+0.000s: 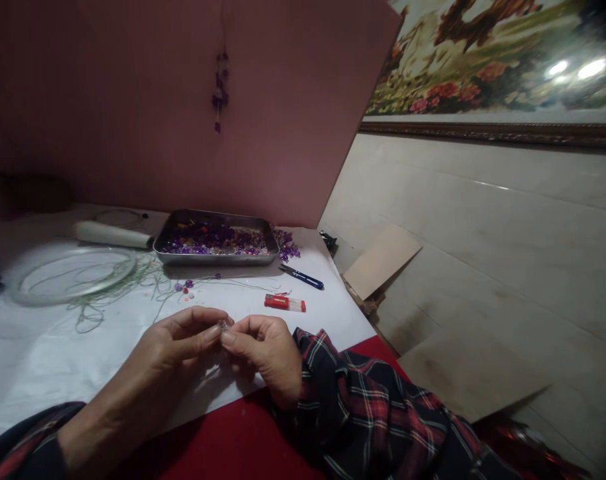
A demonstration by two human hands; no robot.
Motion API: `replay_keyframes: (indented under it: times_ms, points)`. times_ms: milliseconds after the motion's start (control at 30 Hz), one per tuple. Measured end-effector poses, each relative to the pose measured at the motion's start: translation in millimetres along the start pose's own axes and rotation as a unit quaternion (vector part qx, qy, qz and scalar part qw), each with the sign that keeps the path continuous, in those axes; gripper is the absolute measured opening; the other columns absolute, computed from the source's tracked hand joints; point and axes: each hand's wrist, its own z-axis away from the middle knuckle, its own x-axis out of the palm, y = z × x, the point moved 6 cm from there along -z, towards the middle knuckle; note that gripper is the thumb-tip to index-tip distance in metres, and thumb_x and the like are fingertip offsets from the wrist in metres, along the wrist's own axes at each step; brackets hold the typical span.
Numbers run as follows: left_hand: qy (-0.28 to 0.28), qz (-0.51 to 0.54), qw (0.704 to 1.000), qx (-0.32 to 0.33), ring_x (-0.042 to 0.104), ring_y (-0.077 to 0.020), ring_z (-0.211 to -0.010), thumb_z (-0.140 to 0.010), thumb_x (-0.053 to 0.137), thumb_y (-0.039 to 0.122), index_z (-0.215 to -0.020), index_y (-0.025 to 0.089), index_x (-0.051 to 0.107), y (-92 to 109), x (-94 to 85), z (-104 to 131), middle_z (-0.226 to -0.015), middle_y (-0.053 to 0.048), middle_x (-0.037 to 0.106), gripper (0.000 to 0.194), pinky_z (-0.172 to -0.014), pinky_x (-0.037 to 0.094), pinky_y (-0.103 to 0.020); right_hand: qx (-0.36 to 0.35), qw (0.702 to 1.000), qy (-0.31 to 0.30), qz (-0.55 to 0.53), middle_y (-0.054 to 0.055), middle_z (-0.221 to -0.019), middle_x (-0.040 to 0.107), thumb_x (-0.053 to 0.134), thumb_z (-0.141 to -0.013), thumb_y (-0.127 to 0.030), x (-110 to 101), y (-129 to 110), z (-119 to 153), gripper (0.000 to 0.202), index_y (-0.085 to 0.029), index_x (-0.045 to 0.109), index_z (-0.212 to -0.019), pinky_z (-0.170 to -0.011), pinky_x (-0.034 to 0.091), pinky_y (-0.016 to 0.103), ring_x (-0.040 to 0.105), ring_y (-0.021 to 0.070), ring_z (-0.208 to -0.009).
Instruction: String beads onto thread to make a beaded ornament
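Okay, our left hand and right hand pinch a tiny clear piece between fingertips, low over the table. Two-sided hold presumably steadies something that small. Tray, snips and lighter sit beyond, likely for easy reach.

The pink wall beyond the fingers was dim. White glare spotted the painting, above and right of them. Soft shadow lay beneath.
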Motion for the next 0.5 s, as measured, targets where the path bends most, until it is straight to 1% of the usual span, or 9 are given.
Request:
replay_keyframes:
  times_ms: [67, 167, 267, 333, 500]
  points:
    - [-0.005, -0.008, 1.000, 0.007, 0.068, -0.0221, -0.058, -0.059, 0.083, 0.018, -0.076, 0.018, 0.072, 1.1, 2.2, 1.2, -0.065, -0.008, 0.074, 0.020, -0.057, 0.055, -0.031, 0.015, 1.000, -0.003, -0.010, -0.005, -0.051, 0.056, 0.081, -0.053, -0.055, 0.2, 1.7, -0.8, 0.047, -0.013, 0.060, -0.064, -0.039, 0.029, 0.019, 0.043, 0.0047, -0.040]
    - [-0.001, -0.027, 0.999, 0.022, 0.068, -0.0227, -0.058, -0.060, 0.083, 0.022, -0.078, 0.018, 0.072, 1.4, 0.7, 0.6, -0.063, -0.008, 0.074, 0.021, -0.057, 0.054, -0.031, 0.027, 0.999, 0.002, -0.018, -0.004, -0.055, 0.058, 0.083, -0.048, -0.058, -0.8, 3.9, -2.0, 0.053, -0.013, 0.060, -0.064, -0.035, 0.030, 0.017, 0.045, 0.0043, -0.040]
    - [0.016, -0.047, 0.998, 0.037, 0.066, -0.0199, -0.058, -0.059, 0.084, 0.023, -0.080, 0.020, 0.072, 1.0, -5.3, -2.2, -0.068, -0.006, 0.074, 0.024, -0.056, 0.053, -0.029, 0.027, 0.999, 0.003, -0.019, -0.004, -0.055, 0.059, 0.084, -0.048, -0.058, -1.4, 5.0, -3.0, 0.053, -0.013, 0.060, -0.064, -0.034, 0.030, 0.016, 0.045, 0.0035, -0.039]
    - [0.017, -0.052, 0.997, 0.048, 0.066, -0.0184, -0.059, -0.059, 0.085, 0.023, -0.080, 0.021, 0.072, 0.9, -7.3, -3.8, -0.071, -0.005, 0.074, 0.025, -0.056, 0.052, -0.027, 0.027, 0.999, 0.001, -0.017, -0.004, -0.055, 0.059, 0.084, -0.049, -0.057, -1.5, 5.5, -3.4, 0.053, -0.013, 0.060, -0.064, -0.034, 0.029, 0.016, 0.045, 0.0032, -0.039]
    - [0.016, -0.061, 0.993, 0.099, 0.066, -0.0197, -0.060, -0.054, 0.087, 0.025, -0.077, 0.022, 0.074, 4.2, -4.4, -2.3, -0.070, -0.004, 0.073, 0.027, -0.057, 0.054, -0.028, 0.036, 0.999, -0.005, -0.017, -0.004, -0.054, 0.060, 0.083, -0.050, -0.057, -1.9, 7.2, -3.2, 0.052, -0.012, 0.060, -0.064, -0.033, 0.029, 0.016, 0.045, 0.0028, -0.036]
